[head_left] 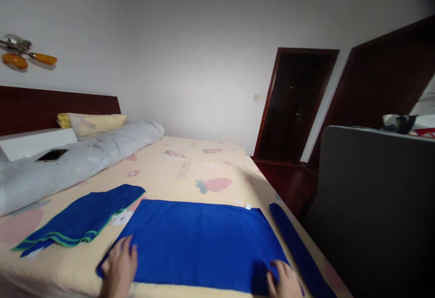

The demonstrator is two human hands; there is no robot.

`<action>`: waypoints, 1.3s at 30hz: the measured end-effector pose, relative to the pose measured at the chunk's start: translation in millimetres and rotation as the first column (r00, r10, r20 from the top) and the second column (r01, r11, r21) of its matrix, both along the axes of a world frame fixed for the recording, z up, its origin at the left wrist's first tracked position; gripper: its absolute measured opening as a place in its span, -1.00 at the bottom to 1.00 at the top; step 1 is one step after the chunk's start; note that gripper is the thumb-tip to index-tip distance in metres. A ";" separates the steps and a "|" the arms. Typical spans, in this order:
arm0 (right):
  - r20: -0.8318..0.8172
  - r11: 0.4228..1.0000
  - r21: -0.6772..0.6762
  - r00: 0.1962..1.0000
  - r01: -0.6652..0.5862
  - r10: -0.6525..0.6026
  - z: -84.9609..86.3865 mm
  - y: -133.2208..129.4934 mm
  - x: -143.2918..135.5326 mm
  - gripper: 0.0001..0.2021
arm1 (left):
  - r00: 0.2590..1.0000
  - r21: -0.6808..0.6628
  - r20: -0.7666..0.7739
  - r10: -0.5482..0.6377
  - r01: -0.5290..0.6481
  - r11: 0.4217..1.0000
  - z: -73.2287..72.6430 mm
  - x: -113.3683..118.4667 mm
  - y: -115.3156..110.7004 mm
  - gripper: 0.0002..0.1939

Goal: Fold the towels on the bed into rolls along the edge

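A blue cloth (204, 243) lies spread flat on the bed in front of me, a small white tag on its far edge. My left hand (120, 264) rests on its left side near the front corner, fingers apart and slightly bent. At the near right corner, my right hand (286, 280) touches the cloth with thumb and fingers apart; part of this hand is cut off by the frame. To the left lies a loosely folded blue cloth with green edging (91, 212). A narrow folded blue cloth (299, 250) lies along the bed's right edge.
The bed (190, 162) has a strawberry-patterned sheet. A rolled grey quilt (112, 146), a phone (52, 154), a white box (41, 143) and a yellow pillow (98, 124) lie toward the headboard. A dark grey panel (374, 207) stands close on the right.
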State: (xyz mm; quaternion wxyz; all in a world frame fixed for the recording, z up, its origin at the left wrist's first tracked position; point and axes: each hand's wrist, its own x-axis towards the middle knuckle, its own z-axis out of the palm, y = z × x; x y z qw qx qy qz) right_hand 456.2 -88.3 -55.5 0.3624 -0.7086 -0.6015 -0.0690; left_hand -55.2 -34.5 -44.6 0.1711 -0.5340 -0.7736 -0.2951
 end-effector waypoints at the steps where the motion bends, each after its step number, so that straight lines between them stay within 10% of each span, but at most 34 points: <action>1: -0.008 0.998 -0.002 0.998 -0.060 0.060 6.1 9.4 -23.1 -0.67 | 0.988 0.009 -0.012 -0.156 0.156 0.988 2.6 29.4 3.5 -0.54; 5: 0.000 0.933 -0.076 0.936 -0.351 0.353 26.0 43.7 -123.8 -0.54 | 0.787 -0.079 -0.065 -0.614 0.609 0.789 7.6 148.0 13.6 -0.39; 10: -0.001 0.813 -0.356 0.871 -0.460 0.492 30.1 59.1 -181.6 -0.47 | 0.730 -0.360 0.051 -0.681 0.650 0.669 4.2 207.4 15.7 -0.40; 14: 0.065 0.842 -0.414 0.911 -0.346 0.406 21.2 54.4 -150.5 -0.44 | 0.800 -0.440 0.075 -0.595 0.562 0.700 2.8 171.7 12.8 -0.46; 23: 0.207 0.924 -0.382 0.977 0.031 0.052 -20.7 30.1 19.1 -0.36 | 0.998 -0.473 0.058 0.030 0.001 0.881 -4.7 -1.9 0.1 -0.38; 27: 0.252 0.909 -0.381 0.965 0.167 -0.072 -23.7 33.9 43.3 -0.35 | 0.989 -0.466 0.058 0.135 -0.093 0.880 -1.8 -23.0 2.0 -0.45; 30: 0.303 0.929 -0.299 0.945 0.219 -0.125 -12.7 42.7 14.4 -0.40 | 0.992 -0.473 0.030 0.124 -0.095 0.876 6.9 4.4 10.4 -0.43; 33: 0.215 0.961 -0.276 0.973 -0.020 0.082 4.2 55.8 -48.3 -0.43 | 0.987 -0.457 0.028 -0.160 0.155 0.876 10.8 61.1 19.2 -0.41; 39: -0.062 0.665 -0.402 0.744 -0.629 0.665 31.1 94.3 -171.4 -0.36 | 0.737 -0.383 0.094 -0.669 0.647 0.659 3.7 178.1 34.6 -0.33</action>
